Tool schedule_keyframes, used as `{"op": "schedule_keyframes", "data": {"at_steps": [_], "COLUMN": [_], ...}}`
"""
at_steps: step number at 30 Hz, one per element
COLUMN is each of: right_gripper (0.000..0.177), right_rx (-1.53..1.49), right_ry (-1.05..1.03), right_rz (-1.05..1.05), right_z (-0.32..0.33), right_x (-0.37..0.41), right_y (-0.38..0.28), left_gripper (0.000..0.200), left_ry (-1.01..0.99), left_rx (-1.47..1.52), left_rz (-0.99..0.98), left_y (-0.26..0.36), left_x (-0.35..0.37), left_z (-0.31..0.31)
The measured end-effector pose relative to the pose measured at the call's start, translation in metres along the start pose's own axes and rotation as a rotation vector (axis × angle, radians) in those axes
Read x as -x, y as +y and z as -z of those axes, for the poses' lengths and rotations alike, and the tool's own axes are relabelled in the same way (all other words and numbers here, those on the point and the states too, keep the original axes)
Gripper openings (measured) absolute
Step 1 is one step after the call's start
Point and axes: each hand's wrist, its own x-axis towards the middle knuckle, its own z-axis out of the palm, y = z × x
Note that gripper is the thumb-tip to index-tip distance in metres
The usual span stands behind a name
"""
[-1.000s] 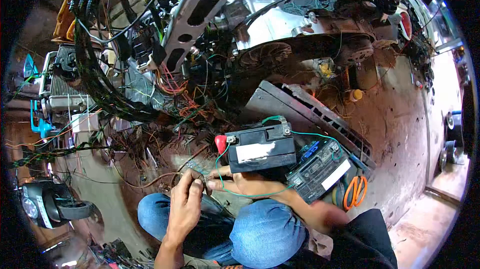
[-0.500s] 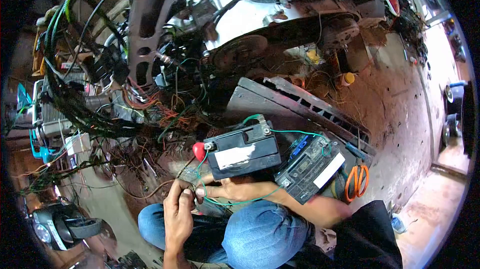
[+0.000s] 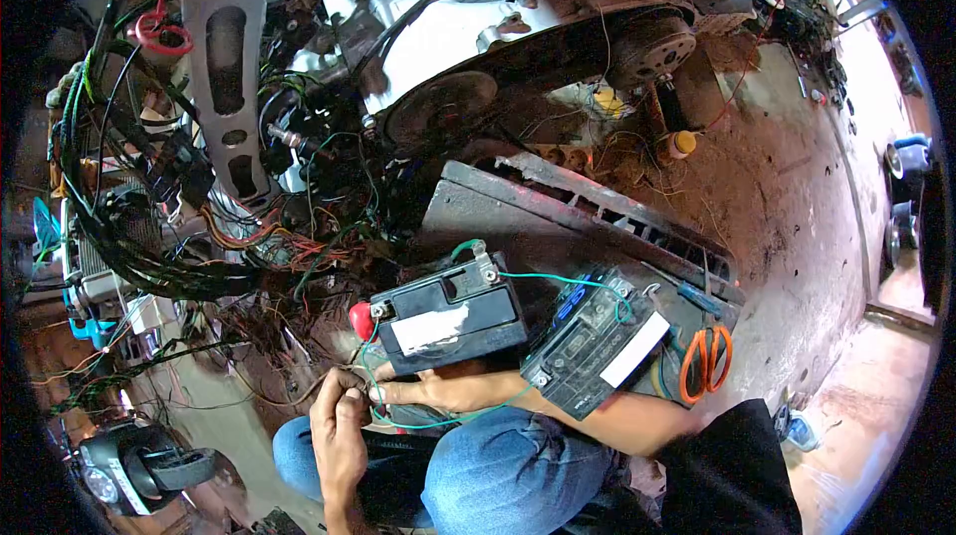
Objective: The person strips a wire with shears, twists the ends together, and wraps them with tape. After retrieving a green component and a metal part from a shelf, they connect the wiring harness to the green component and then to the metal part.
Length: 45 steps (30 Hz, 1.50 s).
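Observation:
My left hand (image 3: 340, 426) is closed, thumb and fingers pinched together over the floor. My right hand (image 3: 438, 394) reaches in from the right below the first battery, and its fingertips meet those of the left. What they pinch is too small and covered to make out. A thin green wire (image 3: 438, 426) runs past the fingertips. It links the black battery (image 3: 488, 321), with a red cap (image 3: 362, 320) at one terminal, to a second black battery (image 3: 568, 351). That second one lies tilted, close above my right forearm. A brown cable (image 3: 271, 398) leads toward my left hand.
Orange-handled scissors (image 3: 707, 364) and a blue-handled tool (image 3: 700, 297) lie right of the batteries. Beyond is a long grey cover (image 3: 498, 199). Bundled wires (image 3: 149, 271) hang at left beside a metal arm (image 3: 227, 57). A large engine casing (image 3: 438, 47) stands behind.
The view has shifted, so the batteries and engine sit further left in the picture. My hands stay pinched together in the same place beside the first battery.

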Motion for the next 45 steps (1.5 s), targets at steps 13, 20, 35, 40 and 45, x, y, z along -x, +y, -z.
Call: {"op": "schedule_keyframes", "data": {"at_steps": [13,20,35,40,45], "right_gripper": [0.055,0.051,0.034,0.049,0.048], "right_rx": [-0.270,-0.183,0.086,0.067,-0.063], "right_ry": [-0.116,-0.061,-0.028,-0.154,-0.201], "right_rz": [-0.151,-0.082,0.008,-0.032,-0.103], "right_z": [-0.001,0.000,0.001,0.001,-0.008], "right_x": [-0.006,-0.006,-0.001,0.005,0.004], "right_y": [0.016,0.018,0.006,-0.004,-0.009], "left_gripper": [0.019,0.017,0.017,0.013,0.013], "left_ry": [-0.106,-0.147,0.008,-0.067,-0.068], "left_rx": [-0.163,-0.194,0.201,0.172,0.228], "left_rz": [-0.048,-0.112,0.045,0.040,0.034], "left_y": [0.009,0.010,-0.012,0.007,0.009], "left_x": [-0.011,-0.016,-0.007,0.000,0.006], "left_z": [0.014,0.017,0.013,0.008,0.013]}}
